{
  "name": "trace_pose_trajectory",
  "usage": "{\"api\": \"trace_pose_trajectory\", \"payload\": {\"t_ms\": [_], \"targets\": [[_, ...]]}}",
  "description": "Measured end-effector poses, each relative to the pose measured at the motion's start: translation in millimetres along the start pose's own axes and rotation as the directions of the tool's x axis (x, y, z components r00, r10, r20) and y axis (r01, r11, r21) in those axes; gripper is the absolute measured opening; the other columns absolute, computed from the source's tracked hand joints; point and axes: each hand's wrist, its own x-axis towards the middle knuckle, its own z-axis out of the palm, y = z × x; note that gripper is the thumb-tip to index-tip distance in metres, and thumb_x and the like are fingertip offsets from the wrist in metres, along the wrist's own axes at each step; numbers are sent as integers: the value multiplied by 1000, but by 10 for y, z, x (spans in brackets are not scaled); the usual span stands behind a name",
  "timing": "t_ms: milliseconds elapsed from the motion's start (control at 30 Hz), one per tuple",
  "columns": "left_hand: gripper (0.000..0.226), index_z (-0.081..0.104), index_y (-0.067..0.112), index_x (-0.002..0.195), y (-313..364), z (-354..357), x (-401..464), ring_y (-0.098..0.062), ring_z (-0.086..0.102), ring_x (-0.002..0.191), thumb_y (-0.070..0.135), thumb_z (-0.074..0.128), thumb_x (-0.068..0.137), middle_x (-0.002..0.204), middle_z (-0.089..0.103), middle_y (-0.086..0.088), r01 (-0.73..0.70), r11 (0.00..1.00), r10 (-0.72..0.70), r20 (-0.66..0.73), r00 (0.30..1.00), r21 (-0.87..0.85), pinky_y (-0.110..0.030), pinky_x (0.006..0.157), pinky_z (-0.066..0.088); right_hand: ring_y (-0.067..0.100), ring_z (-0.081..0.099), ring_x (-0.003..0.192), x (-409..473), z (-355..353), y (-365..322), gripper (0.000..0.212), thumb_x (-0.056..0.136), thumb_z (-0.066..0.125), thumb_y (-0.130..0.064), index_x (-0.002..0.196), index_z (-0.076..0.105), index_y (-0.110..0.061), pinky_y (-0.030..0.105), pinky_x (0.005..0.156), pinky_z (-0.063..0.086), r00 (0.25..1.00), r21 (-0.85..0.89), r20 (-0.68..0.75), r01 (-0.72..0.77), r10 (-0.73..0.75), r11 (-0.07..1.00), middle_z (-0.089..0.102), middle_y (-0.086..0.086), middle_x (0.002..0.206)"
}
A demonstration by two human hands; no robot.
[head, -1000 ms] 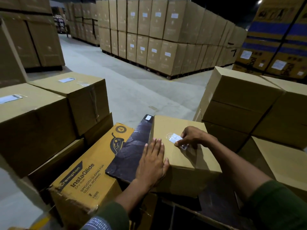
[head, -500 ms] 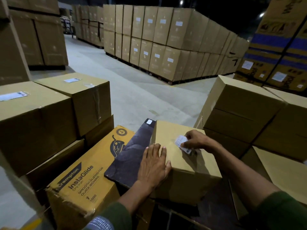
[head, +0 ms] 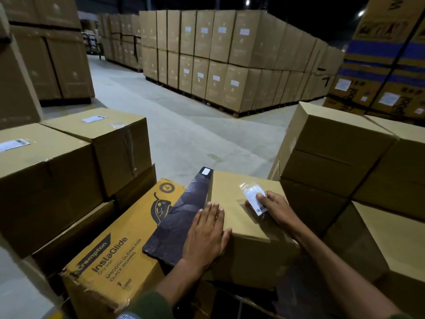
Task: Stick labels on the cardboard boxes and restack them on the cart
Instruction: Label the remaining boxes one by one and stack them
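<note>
Under our right hand (head: 274, 207), fingers flat, label (head: 254, 199) lies diagonal on box (head: 239, 217); left hand (head: 207, 233) braces flat nearer us.

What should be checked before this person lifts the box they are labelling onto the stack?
1. Label lies on the plain cardboard box top: ok.
2. Label fully pressed flat: not ok, its clear film looks wrinkled at the far end.
3. Right hand fingers on the label: ok.
4. Left hand flat on the box's left edge, steadying it: ok.
5. Labelled boxes at left show labels on top: ok.
6. Free spot on the cart: cannot tell.
</note>
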Motion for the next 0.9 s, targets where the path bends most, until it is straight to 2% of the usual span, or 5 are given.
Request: {"api": "trace_pose_trajectory", "payload": {"t_ms": [100, 267, 500, 600, 900], "targets": [[63, 54, 6, 137, -2, 1, 7, -30, 44, 137, 47, 21, 103, 144, 51, -16, 2, 1000, -2, 0, 1000, 11, -48, 109, 40, 11, 55, 64, 142, 70, 34, 27, 99, 55, -33, 76, 56, -19, 29, 60, 40, 997, -120, -1, 76, -77, 990, 60, -3, 71], [67, 55, 6, 136, 0, -6, 16, -30, 45, 136, 47, 13, 104, 143, 52, -16, 3, 999, -3, -2, 1000, 35, -48, 108, 38, 13, 51, 65, 353, 210, -33, 33, 99, 53, -40, 75, 52, -17, 33, 62, 37, 993, -191, 46, 119, -112, 974, 58, 2, 73], [59, 53, 5, 138, 19, -8, 9, -30, 43, 137, 45, 31, 101, 144, 50, -17, -17, 998, 20, -46, 999, 68, -49, 109, 40, 8, 47, 62, 22, 45, 157, 45, 94, 50, -50, 76, 51, -9, 31, 59, 34, 979, -250, 102, 199, -179, 947, 52, -5, 69], [58, 55, 4, 136, 27, -11, 9, -30, 45, 136, 44, 33, 100, 142, 52, -17, -20, 997, 26, -69, 997, 74, -48, 110, 39, 5, 48, 60, -134, -155, 238, 40, 98, 53, -42, 75, 53, -10, 24, 56, 35, 977, -256, 109, 204, -181, 945, 53, -6, 67], [58, 53, 5, 137, 39, -24, 13, -31, 43, 137, 44, 30, 101, 143, 51, -17, -11, 997, 14, -33, 999, 82, -49, 110, 39, 21, 55, 68, 352, 34, 52, 37, 100, 52, -37, 75, 53, -10, 34, 61, 38, 987, -276, 47, 161, -154, 948, 59, 4, 73]]}}
